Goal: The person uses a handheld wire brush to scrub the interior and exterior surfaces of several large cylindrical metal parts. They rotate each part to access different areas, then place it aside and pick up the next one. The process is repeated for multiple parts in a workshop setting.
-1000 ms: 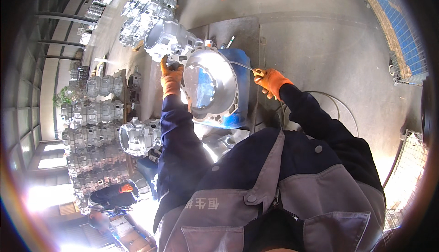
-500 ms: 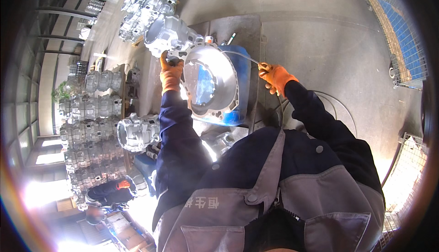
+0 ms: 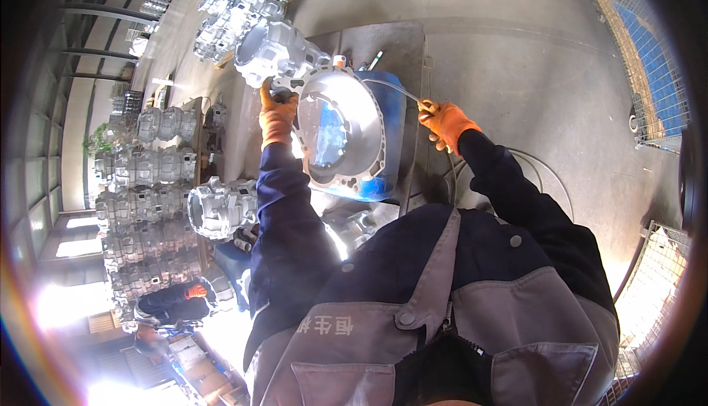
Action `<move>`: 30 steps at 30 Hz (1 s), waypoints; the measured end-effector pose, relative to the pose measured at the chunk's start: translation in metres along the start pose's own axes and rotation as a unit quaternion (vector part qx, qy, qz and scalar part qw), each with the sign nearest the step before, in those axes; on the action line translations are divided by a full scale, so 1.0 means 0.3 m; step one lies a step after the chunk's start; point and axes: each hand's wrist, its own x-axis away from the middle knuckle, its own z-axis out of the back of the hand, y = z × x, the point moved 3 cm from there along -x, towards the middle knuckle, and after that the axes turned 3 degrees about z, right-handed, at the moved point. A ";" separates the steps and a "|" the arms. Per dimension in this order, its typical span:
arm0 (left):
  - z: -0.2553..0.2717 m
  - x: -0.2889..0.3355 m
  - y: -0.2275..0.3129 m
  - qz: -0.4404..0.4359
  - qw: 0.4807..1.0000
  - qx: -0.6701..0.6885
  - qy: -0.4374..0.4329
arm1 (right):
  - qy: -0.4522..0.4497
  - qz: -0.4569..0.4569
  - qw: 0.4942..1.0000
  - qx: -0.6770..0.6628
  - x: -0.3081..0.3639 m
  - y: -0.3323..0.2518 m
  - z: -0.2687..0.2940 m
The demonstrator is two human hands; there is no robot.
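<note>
Between the two gloved hands, in the head view, a ring-shaped metal casting (image 3: 360,129) lies over a blue support (image 3: 394,126). The left hand (image 3: 278,116) is clamped on its upper-left edge; well apart, the right hand (image 3: 443,123) is closed around a thin-tubed tool (image 3: 402,90) pointing leftward. Just beyond the left hand sits another casting (image 3: 274,50).

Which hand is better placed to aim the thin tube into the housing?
The right hand, I'd judge: the tube extends from its grip toward the housing. The left hand holds the housing's edge, so it seems better suited to steadying.
</note>
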 end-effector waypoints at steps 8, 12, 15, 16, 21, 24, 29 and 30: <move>-0.001 -0.004 -0.006 -0.010 1.000 0.003 -0.018 | -0.028 0.046 0.999 0.007 0.018 -0.028 0.008; -0.007 -0.018 -0.017 -0.012 1.000 -0.006 -0.004 | -0.017 0.023 0.998 0.056 0.005 0.052 0.032; -0.022 -0.042 -0.046 0.004 1.000 -0.028 0.003 | -0.032 -0.009 0.995 0.096 0.031 0.135 0.055; -0.024 -0.050 -0.056 0.007 0.998 -0.057 0.000 | -0.031 -0.019 0.991 0.126 0.045 0.160 0.058; -0.034 -0.043 -0.027 -0.091 0.989 -0.114 0.021 | -0.052 -0.046 0.994 0.088 0.142 0.240 0.038; -0.023 -0.008 0.026 -0.078 0.984 -0.161 -0.001 | -0.078 -0.067 0.992 0.071 0.213 0.253 0.023; 0.010 0.053 0.100 -0.006 0.968 -0.245 -0.047 | -0.080 -0.078 0.991 0.069 0.337 0.236 0.044; 0.014 0.062 0.109 -0.005 0.970 -0.238 -0.048 | -0.088 -0.081 0.992 0.047 0.357 0.229 0.045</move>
